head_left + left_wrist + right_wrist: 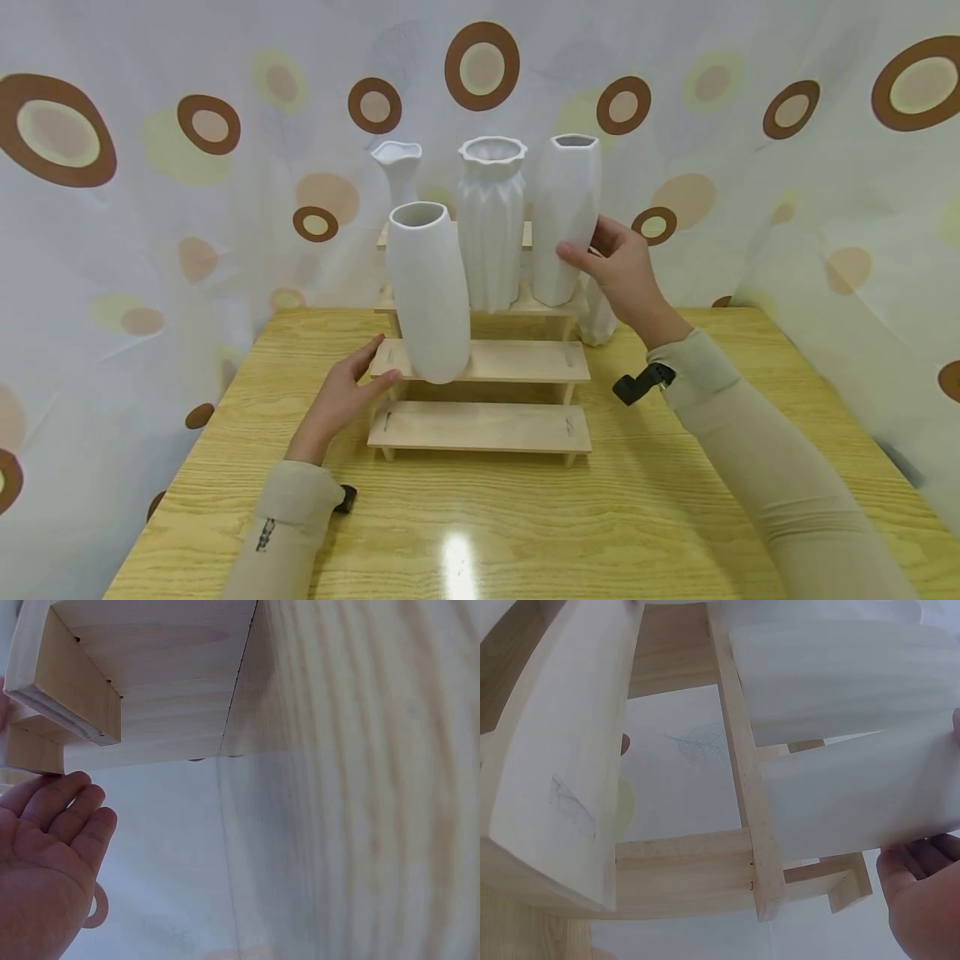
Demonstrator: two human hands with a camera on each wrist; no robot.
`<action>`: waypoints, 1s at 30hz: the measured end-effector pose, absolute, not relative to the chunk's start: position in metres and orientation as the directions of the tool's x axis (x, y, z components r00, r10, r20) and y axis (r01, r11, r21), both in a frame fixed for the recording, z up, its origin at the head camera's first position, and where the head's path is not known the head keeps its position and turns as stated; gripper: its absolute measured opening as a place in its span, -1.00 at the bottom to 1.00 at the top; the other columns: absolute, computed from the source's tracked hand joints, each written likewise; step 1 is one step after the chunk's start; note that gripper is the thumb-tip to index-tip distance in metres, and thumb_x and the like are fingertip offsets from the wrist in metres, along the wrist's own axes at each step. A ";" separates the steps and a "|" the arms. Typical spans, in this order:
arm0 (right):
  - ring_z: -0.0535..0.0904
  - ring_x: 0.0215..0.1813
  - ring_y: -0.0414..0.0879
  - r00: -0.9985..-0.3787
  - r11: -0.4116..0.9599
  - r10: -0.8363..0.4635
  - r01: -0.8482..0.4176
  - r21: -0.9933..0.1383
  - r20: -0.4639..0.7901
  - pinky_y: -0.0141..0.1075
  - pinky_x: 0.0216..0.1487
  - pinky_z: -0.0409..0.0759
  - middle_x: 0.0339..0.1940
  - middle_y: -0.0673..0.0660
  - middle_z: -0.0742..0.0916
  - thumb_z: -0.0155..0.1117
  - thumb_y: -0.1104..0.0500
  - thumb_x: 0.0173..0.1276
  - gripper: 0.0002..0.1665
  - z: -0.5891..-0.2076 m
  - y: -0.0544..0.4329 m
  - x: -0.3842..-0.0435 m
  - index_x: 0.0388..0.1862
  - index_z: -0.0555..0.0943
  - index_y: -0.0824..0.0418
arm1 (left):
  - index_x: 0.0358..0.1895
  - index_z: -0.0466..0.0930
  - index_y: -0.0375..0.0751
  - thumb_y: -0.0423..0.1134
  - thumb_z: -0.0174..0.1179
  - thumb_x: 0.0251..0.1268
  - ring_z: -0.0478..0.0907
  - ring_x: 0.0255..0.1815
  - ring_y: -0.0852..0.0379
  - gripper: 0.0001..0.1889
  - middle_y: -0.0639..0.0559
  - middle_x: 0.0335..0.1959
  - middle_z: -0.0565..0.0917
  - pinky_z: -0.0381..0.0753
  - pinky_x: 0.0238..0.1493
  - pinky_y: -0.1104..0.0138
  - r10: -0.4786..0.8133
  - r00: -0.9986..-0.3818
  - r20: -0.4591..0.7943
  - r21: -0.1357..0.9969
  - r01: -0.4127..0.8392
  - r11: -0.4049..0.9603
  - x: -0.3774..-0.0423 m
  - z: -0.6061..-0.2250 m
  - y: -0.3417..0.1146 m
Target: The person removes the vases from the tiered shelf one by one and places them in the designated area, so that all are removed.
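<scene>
My right hand [619, 268] grips a tall white faceted vase [566, 208], thumb in front and fingers round its right side; its base is right at the third shelf [525, 302] of a stepped wooden stand [480, 427]. In the right wrist view, fingertips [900, 870] lie against that vase's smooth side. My left hand [349, 389] is at the left end of the second shelf [517, 360], thumb toward the front edge. The left wrist view shows its fingers [71, 806] fairly straight beside the stand's end. A smooth white oval-mouthed vase [429, 292] stands on the second shelf.
A fluted white vase [491, 229] stands mid-stand, left of the gripped one. Behind, a wavy-rimmed vase [399, 171] is partly hidden. Another white vase [597, 315] shows at the stand's right, below my right hand. The wooden table [480, 533] meets a patterned curtain [300, 150].
</scene>
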State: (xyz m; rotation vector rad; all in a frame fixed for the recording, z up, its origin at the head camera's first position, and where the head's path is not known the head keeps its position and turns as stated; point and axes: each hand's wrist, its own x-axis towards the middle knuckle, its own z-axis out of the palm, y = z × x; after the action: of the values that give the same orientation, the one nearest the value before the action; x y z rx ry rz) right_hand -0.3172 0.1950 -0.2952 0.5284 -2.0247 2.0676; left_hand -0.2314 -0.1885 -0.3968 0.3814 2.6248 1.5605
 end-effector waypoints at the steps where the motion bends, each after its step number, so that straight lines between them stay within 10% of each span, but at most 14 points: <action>1: 0.50 0.25 0.04 -0.918 -0.045 -0.111 -0.378 -0.925 0.381 -0.30 0.17 0.55 0.22 0.20 0.61 0.49 0.27 0.22 -0.30 -0.295 0.195 -0.317 0.35 0.49 0.28 | 0.58 0.04 -0.15 -0.06 0.19 0.46 0.03 0.53 -0.21 -0.24 -0.18 0.54 0.11 0.11 0.45 -0.07 0.243 -0.968 0.069 0.873 0.176 0.454 -0.232 -0.397 -0.189; 30: 0.53 0.21 0.04 -0.930 0.002 0.032 -0.367 -0.930 0.367 -0.19 0.16 0.57 0.18 0.19 0.63 0.64 0.19 0.04 -0.23 -0.295 0.205 -0.309 0.28 0.57 0.23 | 0.59 0.00 -0.11 -0.03 0.19 0.45 -0.02 0.54 -0.21 -0.21 -0.17 0.56 0.07 0.09 0.45 -0.10 0.240 -0.969 0.057 0.884 0.161 0.440 -0.243 -0.414 -0.192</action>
State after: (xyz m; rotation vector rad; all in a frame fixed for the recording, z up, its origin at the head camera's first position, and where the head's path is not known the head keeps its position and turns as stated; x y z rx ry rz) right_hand -0.3095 0.2049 -0.2948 0.3482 -1.9993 2.0068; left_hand -0.2429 -0.1921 -0.4135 0.3627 2.5997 1.5825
